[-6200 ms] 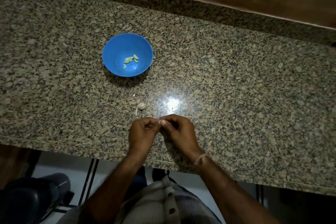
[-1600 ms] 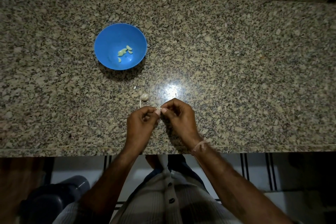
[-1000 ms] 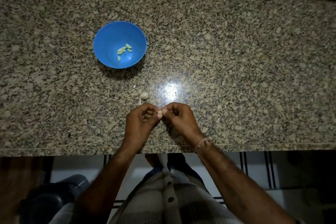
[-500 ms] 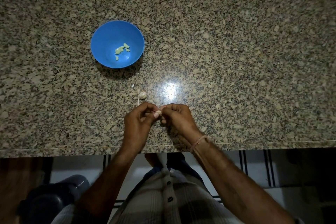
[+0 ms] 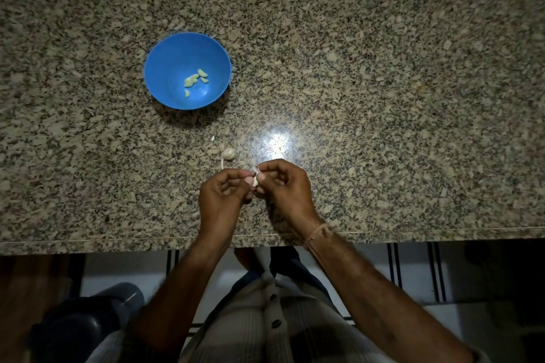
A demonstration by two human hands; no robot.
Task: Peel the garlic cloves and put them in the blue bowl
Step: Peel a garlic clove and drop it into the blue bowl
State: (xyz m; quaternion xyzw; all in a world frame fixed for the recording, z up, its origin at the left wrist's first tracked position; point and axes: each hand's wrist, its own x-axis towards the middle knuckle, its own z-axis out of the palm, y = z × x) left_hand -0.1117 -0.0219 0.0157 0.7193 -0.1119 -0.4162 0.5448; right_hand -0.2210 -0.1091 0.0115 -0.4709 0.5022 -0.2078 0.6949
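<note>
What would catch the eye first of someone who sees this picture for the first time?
The blue bowl stands bright on the speckled granite counter, left of centre, a few peeled cloves inside. Next, at the near edge, the left hand and right hand pinch one garlic clove between them, with a garlic piece lying just beyond.

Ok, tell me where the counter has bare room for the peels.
Widest bare stretch: the counter right of the right hand. Also bare: left of the blue bowl. Crowded: around the garlic piece, between bowl and left hand.
</note>
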